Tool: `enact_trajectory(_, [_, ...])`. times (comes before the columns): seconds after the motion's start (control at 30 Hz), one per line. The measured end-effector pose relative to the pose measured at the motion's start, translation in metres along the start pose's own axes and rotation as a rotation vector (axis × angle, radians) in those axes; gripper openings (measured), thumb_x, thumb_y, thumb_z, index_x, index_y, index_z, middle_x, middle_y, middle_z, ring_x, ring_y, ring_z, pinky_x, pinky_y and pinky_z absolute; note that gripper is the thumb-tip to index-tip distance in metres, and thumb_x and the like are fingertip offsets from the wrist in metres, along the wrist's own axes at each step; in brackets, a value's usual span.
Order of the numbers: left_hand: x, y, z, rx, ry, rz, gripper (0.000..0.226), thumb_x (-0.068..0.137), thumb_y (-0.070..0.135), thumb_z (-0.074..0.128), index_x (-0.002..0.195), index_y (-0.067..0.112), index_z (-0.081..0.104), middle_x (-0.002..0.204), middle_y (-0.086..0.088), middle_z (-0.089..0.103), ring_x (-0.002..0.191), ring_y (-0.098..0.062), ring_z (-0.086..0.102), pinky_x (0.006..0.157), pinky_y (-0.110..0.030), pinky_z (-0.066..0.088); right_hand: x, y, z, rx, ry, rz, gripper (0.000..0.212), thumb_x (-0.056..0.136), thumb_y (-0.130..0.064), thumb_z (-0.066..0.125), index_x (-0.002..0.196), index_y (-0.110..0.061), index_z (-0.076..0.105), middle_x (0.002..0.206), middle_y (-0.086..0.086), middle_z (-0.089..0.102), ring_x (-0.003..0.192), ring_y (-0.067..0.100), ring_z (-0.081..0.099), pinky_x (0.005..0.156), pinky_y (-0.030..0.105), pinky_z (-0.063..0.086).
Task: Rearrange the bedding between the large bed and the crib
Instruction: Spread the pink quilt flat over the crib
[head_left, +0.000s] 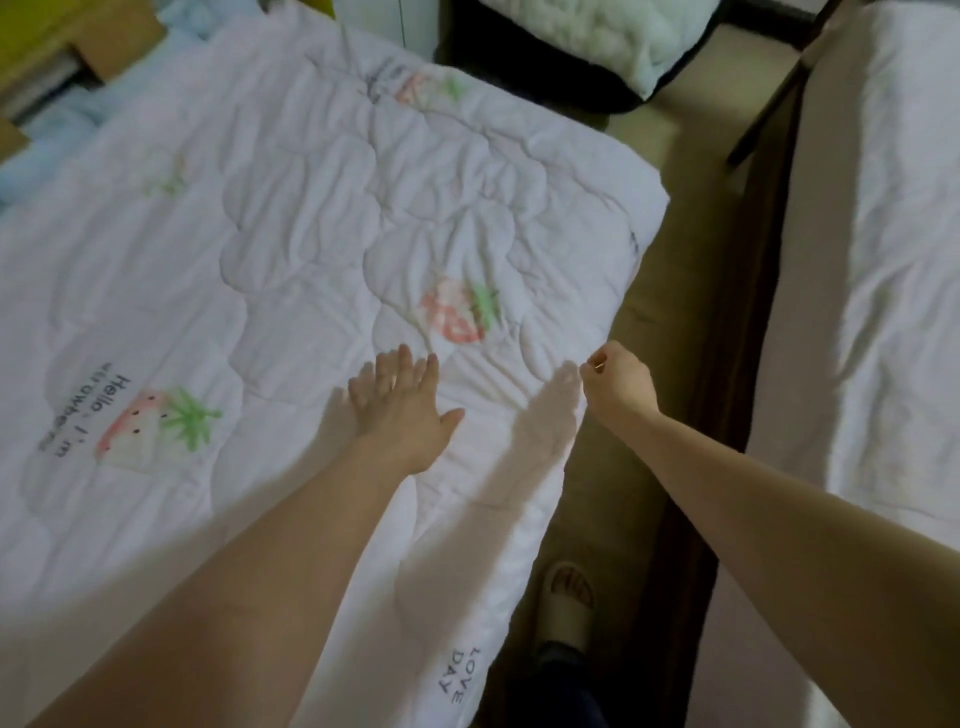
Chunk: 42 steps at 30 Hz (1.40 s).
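While the quilt (291, 249) lies spread flat ahead of both hands in the head view, I read the left hand (402, 415) as released, palm flat on the fabric, fingers extended. I see the right hand (618, 382) clenched, pinching the quilt's near edge just beside it. Further right of that hand sits a white mattress (883, 260). I judge spreading nearly complete; smoothing and edge alignment remain.
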<state>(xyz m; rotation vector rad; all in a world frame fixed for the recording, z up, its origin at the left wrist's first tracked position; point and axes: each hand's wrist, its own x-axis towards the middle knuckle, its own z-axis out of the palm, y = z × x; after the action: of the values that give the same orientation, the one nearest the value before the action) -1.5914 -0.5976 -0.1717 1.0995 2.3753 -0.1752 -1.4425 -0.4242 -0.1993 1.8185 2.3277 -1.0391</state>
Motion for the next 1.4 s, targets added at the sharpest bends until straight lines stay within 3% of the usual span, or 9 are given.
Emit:
enact_trajectory(0.47, [0.199,0.117,-0.102,0.084,0.073,0.165,0.067,0.101,0.043,0.032,0.153,0.019,-0.002,0.16,-0.007,-0.011,0.146,-0.029,-0.012,0.118,-0.046,-0.002,0.235,-0.066,-0.094,-0.166,0.072,-0.24,0.045,0.09,-0.002,0.04,0.135,-0.011,0.035,0.141,0.009,0.033,0.101,0.034,0.057,0.075,0.04,0.049])
enact_trajectory(0.63, [0.304,0.175,-0.129,0.088,0.202,0.228,0.06,0.099,0.016,0.037,0.152,0.018,0.009,0.161,-0.006,0.001,0.147,-0.03,-0.009,0.12,-0.042,0.001,0.322,-0.051,-0.108,-0.064,-0.038,-0.146,0.05,0.097,-0.027,0.042,0.143,-0.014,0.029,0.145,0.011,0.035,0.116,0.035,0.052,0.094,0.047,0.047])
enact_trajectory(0.7, [0.332,0.192,-0.139,0.13,0.227,0.272,0.065,0.096,0.007,0.037,0.153,0.02,0.007,0.161,-0.004,0.001,0.147,-0.03,-0.011,0.12,-0.041,-0.001,0.338,-0.043,-0.111,0.017,-0.175,-0.082,0.052,0.093,-0.03,0.05,0.14,-0.014,0.033,0.138,0.014,0.046,0.114,0.034,0.055,0.095,0.046,0.048])
enact_trajectory(0.83, [0.373,0.218,-0.151,0.281,0.172,0.293,0.06,0.096,0.007,0.031,0.151,0.024,0.014,0.158,0.0,0.015,0.147,-0.029,-0.004,0.118,-0.05,-0.002,0.348,-0.032,-0.12,0.082,-0.346,-0.051,0.04,0.089,-0.033,0.06,0.122,-0.013,0.046,0.106,0.009,0.058,0.088,0.027,0.063,0.074,0.04,0.058])
enact_trajectory(0.97, [0.384,0.236,-0.172,0.399,0.345,0.291,0.041,0.09,0.001,0.038,0.121,0.019,0.058,0.121,-0.003,0.052,0.122,-0.026,0.042,0.118,-0.052,0.001,0.365,-0.043,-0.138,0.086,-0.088,-0.29,0.016,0.093,-0.015,0.049,0.082,-0.006,0.056,0.073,0.004,0.06,0.069,0.023,0.058,0.064,0.037,0.047])
enact_trajectory(1.1, [0.411,0.243,-0.185,0.224,0.457,0.209,0.035,0.09,0.004,0.044,0.111,0.021,0.066,0.112,-0.001,0.058,0.116,-0.026,0.044,0.117,-0.047,0.007,0.397,-0.055,-0.134,0.109,0.038,-0.24,0.016,0.093,-0.017,0.048,0.08,-0.011,0.055,0.08,0.005,0.059,0.078,0.024,0.056,0.065,0.03,0.04])
enact_trajectory(1.23, [0.408,0.226,-0.149,0.093,0.445,0.233,0.043,0.099,0.032,0.039,0.141,0.024,0.042,0.15,-0.004,0.035,0.14,-0.023,0.026,0.118,-0.044,0.006,0.404,-0.057,-0.106,-0.084,0.028,0.009,0.027,0.096,-0.02,0.042,0.115,-0.005,0.054,0.125,0.016,0.053,0.113,0.034,0.05,0.093,0.039,0.039])
enact_trajectory(1.3, [0.397,0.208,-0.139,0.097,0.513,0.151,0.059,0.099,0.045,0.026,0.152,0.021,0.016,0.16,-0.006,0.01,0.147,-0.026,0.011,0.117,-0.048,0.001,0.392,-0.065,-0.101,-0.246,0.222,-0.235,0.04,0.097,-0.027,0.036,0.133,-0.011,0.042,0.145,0.014,0.037,0.131,0.032,0.034,0.102,0.039,0.028])
enact_trajectory(1.4, [0.39,0.161,-0.135,0.075,0.359,0.013,0.07,0.095,0.058,0.013,0.153,0.021,0.002,0.161,-0.003,-0.003,0.148,-0.026,-0.001,0.118,-0.048,-0.002,0.374,-0.08,-0.084,-0.288,-0.011,-0.69,0.058,0.098,-0.043,0.023,0.151,-0.021,0.018,0.16,0.003,0.009,0.147,0.022,0.006,0.117,0.039,0.006])
